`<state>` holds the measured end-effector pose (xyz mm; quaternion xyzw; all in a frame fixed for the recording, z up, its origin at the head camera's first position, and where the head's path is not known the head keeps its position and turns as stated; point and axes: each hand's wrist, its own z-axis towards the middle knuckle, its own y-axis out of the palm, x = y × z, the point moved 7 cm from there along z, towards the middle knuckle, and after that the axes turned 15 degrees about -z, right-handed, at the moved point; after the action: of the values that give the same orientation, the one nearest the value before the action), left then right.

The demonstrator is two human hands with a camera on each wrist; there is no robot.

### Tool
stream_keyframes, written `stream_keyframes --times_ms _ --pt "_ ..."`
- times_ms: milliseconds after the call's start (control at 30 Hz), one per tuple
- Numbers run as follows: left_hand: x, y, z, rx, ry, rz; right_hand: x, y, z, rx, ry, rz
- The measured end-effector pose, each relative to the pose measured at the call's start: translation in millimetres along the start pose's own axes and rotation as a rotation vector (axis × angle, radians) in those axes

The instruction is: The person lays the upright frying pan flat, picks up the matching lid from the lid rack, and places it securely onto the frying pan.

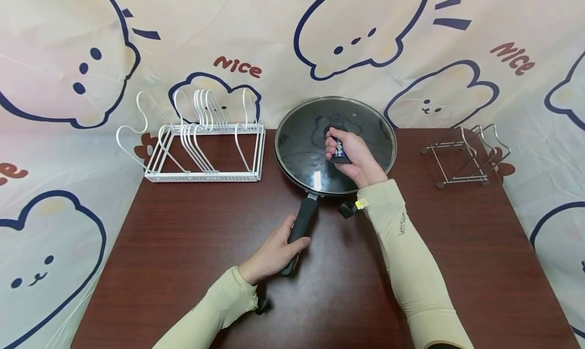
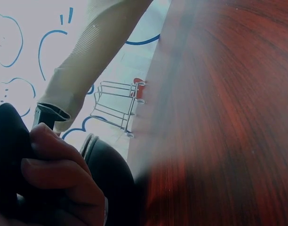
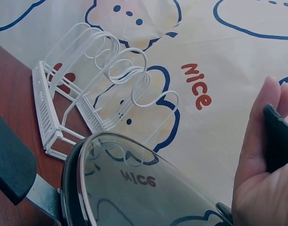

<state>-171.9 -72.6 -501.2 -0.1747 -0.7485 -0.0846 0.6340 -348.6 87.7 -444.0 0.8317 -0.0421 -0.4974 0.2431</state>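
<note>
A dark frying pan (image 1: pixel 284 175) with a glass lid (image 1: pixel 311 135) on it is at the table's back middle. Its black handle (image 1: pixel 305 214) points toward me, and my left hand (image 1: pixel 274 250) grips it, fingers curled round it in the left wrist view. My right hand (image 1: pixel 354 156) holds the lid's upright black knob (image 1: pixel 339 153). From the right wrist view, the lid's rim (image 3: pixel 83 174) lies along the pan's edge, and the right fingers wrap the knob (image 3: pixel 278 141) at the right side.
A white wire rack (image 1: pixel 205 177) with upright loops stands left of the pan. At the back right is a smaller metal wire rack (image 1: pixel 463 179). Both stand on the brown wooden table (image 1: pixel 192 222), before a cartoon-printed cloth (image 1: pixel 274 29).
</note>
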Motion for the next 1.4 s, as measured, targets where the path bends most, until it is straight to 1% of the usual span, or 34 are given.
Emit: stream_keyframes --times_ms 267,600,833,1200,1400 --pt "-0.4 0.7 0.0 0.002 0.004 0.013 3.6 0.5 1.4 -0.003 0.007 -0.004" --pt "-0.6 0.9 0.5 0.005 0.016 0.01 4.3 -0.2 2.7 -0.004 -0.011 -0.025" --pt "-1.1 1.1 1.1 -0.001 -0.006 0.002 4.7 0.2 2.6 -0.005 -0.011 -0.024" --pt "-0.3 0.0 -0.2 -0.009 -0.01 0.001 7.5 -0.1 5.6 -0.001 -0.023 -0.045" --pt "-1.7 0.0 0.7 -0.005 -0.021 0.006 7.1 -0.8 3.9 0.004 -0.022 -0.037"
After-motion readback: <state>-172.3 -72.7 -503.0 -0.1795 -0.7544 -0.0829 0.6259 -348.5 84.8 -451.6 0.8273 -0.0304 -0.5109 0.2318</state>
